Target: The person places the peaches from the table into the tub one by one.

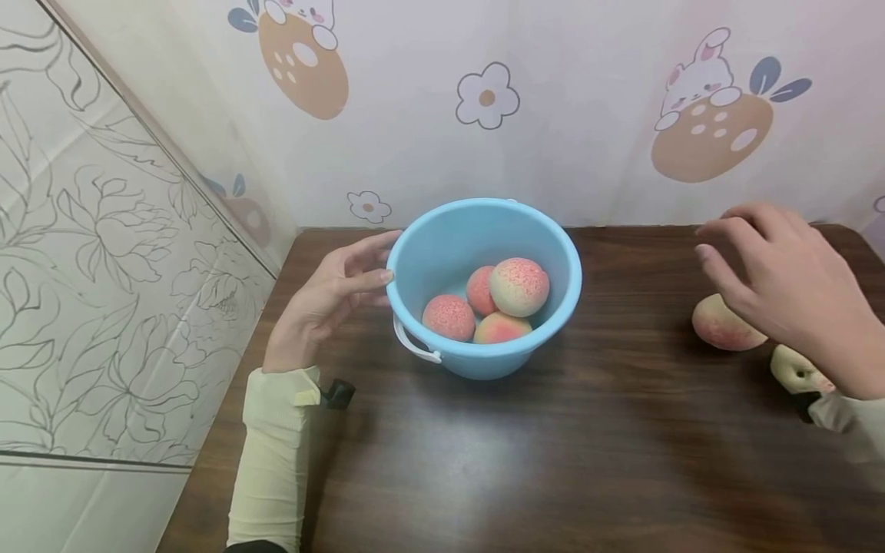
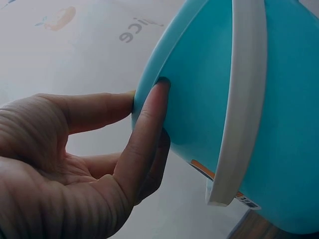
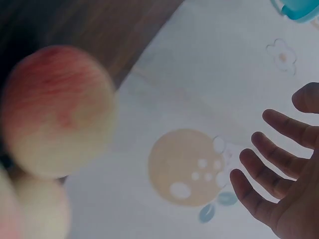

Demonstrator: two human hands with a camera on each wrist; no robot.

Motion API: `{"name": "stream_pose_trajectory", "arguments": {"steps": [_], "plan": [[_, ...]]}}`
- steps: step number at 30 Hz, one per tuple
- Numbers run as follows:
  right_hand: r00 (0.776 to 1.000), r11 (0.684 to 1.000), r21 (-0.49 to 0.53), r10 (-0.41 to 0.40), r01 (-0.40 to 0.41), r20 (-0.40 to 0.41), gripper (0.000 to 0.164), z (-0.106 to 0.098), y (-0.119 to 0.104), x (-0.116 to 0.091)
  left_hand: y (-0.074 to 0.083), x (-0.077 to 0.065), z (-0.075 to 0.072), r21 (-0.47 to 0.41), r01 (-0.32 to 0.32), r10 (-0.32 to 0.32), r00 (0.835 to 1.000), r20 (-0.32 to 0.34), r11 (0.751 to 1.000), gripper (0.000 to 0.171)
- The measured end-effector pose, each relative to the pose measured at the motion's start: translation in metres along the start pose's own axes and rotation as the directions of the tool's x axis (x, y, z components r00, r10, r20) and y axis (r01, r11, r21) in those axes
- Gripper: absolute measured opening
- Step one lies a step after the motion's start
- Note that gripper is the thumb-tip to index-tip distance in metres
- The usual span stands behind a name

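Light-blue round plastic bucket (image 1: 485,364) upright near centre of the head frame, on a dark brown wood-grain table (image 1: 442,461). White curved handle (image 1: 415,347) hangs at its lower left. Inside: four rounded pink-and-cream peaches (image 1: 518,287), one resting atop the others.

Left hand (image 1: 340,283), left of centre, lightly pinches the bucket's rim: thumb at the lip, fingers against the outside wall.

Right hand (image 1: 781,269), right side of frame, holds nothing; fingers bent in the head view, spread apart in the right wrist view. Below it, a cream-and-red oval peach (image 1: 726,324) lies on the table; near the wrist, a pale cream fruit with a dark hollow (image 1: 800,372), partly covered.

Behind, upper frame: whitish wall covering (image 1: 588,153) with cartoon rabbits. Far left: white panel with line-drawn flowers (image 1: 117,253).
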State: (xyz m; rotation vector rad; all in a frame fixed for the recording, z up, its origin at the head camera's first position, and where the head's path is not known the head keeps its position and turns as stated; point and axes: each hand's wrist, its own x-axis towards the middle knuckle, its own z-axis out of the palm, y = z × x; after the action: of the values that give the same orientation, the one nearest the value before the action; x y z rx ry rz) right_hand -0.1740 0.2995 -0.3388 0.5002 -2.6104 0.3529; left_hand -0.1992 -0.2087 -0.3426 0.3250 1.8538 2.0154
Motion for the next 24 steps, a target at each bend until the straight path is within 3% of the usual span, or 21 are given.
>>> {"name": "stream_pose_trajectory", "arguments": {"steps": [4, 7, 16, 24], "plan": [[0.990, 0.993, -0.029, 0.115, -0.113, 0.082, 0.026, -0.002, 0.011, -0.018, 0.000, 0.000, 0.000, 0.000, 0.001, -0.001, 1.000, -0.004, 1.000, 0.064], [0.986, 0.988, -0.049, 0.148, -0.144, 0.082, 0.033, -0.001, 0.019, -0.033, 0.000, 0.001, 0.000, -0.002, 0.002, -0.002, 1.000, -0.013, 1.000, 0.064], [0.994, 0.994, -0.068, 0.079, -0.085, -0.079, 0.065, 0.006, 0.046, -0.079, 0.000, 0.001, 0.002, 0.017, 0.003, -0.003, 1.000, -0.029, 1.000, 0.063], [0.972, 0.985, 0.100, 0.154, -0.138, -0.179, 0.055, 0.017, 0.064, -0.120, 0.002, 0.000, 0.002, 0.046, 0.007, -0.006, 1.000, -0.028, 0.999, 0.063]]}}
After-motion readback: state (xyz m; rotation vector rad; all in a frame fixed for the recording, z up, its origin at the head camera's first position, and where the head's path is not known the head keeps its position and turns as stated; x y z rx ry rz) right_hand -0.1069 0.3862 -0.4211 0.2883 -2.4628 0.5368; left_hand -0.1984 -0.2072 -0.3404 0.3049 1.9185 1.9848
